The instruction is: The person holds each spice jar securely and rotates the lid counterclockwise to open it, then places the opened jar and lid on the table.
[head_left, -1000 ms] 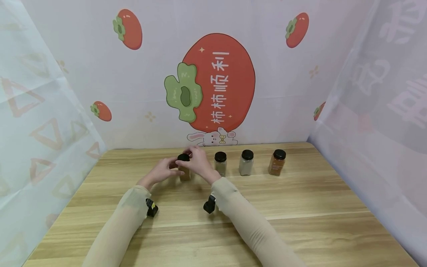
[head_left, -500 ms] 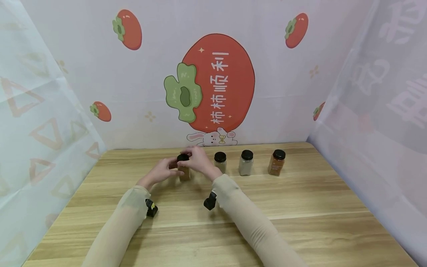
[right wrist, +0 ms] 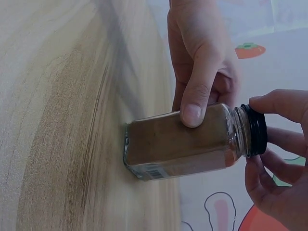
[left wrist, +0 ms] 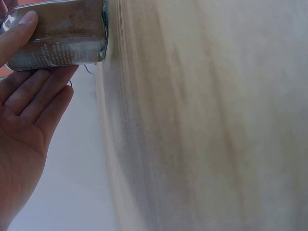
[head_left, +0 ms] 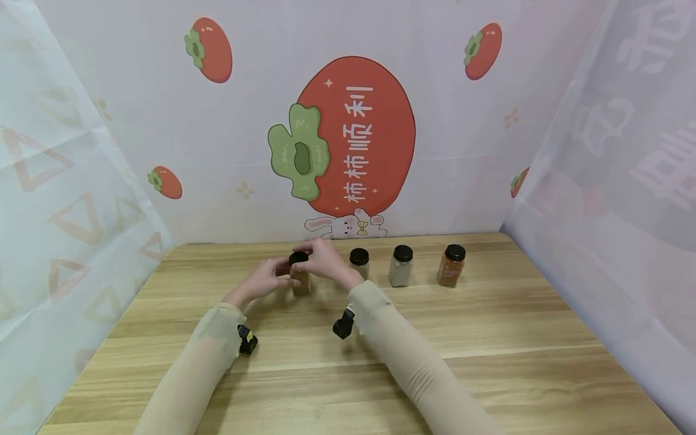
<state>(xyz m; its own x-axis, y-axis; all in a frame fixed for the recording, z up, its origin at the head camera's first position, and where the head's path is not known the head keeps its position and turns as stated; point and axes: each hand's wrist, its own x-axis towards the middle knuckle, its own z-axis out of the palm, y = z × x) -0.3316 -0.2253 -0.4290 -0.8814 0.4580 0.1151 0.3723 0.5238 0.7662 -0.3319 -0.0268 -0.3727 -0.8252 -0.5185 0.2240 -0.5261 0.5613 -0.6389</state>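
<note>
A glass spice jar point(right wrist: 178, 144) of brown powder stands upright on the wooden table point(head_left: 304, 380), left of the other jars. My left hand point(head_left: 260, 280) grips its body, the thumb point(right wrist: 195, 108) laid across the near face and the fingers behind. At the top, my right hand point(head_left: 324, 263) pinches the black lid point(right wrist: 256, 131) between thumb and fingers. Glass threads show just below the lid in the right wrist view. In the left wrist view the left palm point(left wrist: 21, 144) faces the camera beside the jar, and the lid lies out of frame.
To the right stand a jar point(head_left: 359, 263) partly behind the right wrist, a jar of pale powder point(head_left: 401, 266) and a jar of orange-red powder point(head_left: 451, 266), all black-lidded. A printed cloth backdrop point(head_left: 244, 121) rises along the table's back edge.
The right wrist has turned slightly and its forearm shifted a little, the fingers staying at the lid. The left hand and the jar keep their place.
</note>
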